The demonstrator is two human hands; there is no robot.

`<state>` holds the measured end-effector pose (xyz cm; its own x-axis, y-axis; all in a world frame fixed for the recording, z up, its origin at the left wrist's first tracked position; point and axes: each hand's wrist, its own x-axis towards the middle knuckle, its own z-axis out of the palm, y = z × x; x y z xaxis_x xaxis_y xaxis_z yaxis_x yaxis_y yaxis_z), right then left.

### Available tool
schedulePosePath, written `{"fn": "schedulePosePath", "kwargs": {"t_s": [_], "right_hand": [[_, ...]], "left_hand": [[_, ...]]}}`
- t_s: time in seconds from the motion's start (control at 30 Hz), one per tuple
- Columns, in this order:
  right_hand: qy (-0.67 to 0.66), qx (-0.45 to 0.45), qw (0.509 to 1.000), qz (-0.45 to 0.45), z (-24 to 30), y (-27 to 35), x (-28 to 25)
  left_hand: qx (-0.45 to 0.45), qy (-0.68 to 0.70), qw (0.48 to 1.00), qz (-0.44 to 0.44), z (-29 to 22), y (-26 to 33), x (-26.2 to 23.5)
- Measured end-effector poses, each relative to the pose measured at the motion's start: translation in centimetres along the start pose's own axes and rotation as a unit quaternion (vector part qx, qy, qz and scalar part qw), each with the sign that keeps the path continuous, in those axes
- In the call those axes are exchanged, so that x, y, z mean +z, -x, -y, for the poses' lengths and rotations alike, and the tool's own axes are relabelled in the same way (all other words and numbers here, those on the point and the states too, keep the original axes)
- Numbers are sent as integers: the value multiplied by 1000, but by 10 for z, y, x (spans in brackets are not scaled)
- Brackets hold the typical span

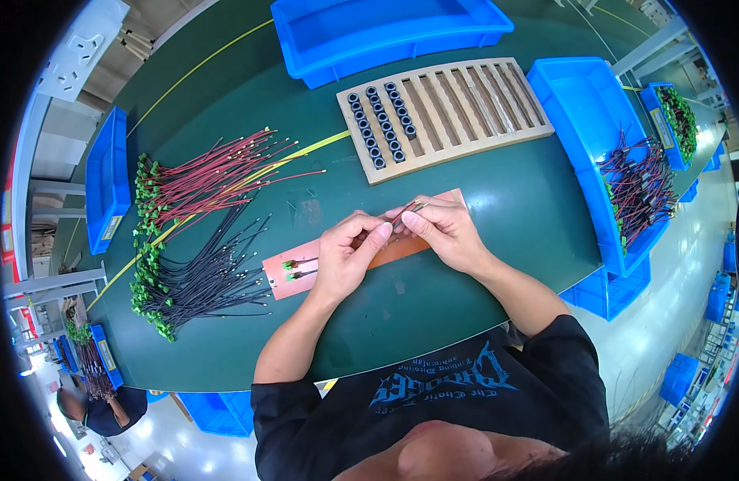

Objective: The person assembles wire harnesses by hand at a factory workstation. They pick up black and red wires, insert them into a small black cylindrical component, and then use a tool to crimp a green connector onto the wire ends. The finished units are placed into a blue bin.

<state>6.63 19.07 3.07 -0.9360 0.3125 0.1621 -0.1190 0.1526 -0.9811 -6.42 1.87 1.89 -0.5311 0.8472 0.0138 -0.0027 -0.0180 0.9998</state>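
Note:
Over a long copper-coloured strip board my two hands meet, fingertips pinched together. Thin wires, reddish and dark, run between my left hand and my right hand. Both hands are closed on them; the fingers partly hide the wire ends. On the board's left end lie two green connectors whose dark leads pass under my left hand. To the left, a bundle of red wires with green connectors spreads on the table. Nearer me is a similar bundle of black wires.
Beyond my hands lies a slotted wooden rack, its left slots holding several black ring-shaped parts. A large blue bin stands behind it. Another blue bin at right holds wired assemblies. A small blue bin stands far left.

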Motion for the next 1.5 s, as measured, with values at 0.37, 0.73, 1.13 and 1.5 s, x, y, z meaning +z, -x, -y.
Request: {"fn": "schedulePosePath", "kwargs": {"t_s": [0.37,0.73,1.13,1.5], "right_hand": [[59,-5,997,-54,-4,1,8],[40,2,998,-38,-11,1,3],[8,66,994,-84,-10,13,9],[339,-146,927,-65,-10,13,-12]], "left_hand": [[19,-35,999,2,-3,-2,1],[25,-66,997,22,-11,-2,2],[132,-303,942,51,-39,11,-29],[86,-281,956,11,-23,24,-32]]}}
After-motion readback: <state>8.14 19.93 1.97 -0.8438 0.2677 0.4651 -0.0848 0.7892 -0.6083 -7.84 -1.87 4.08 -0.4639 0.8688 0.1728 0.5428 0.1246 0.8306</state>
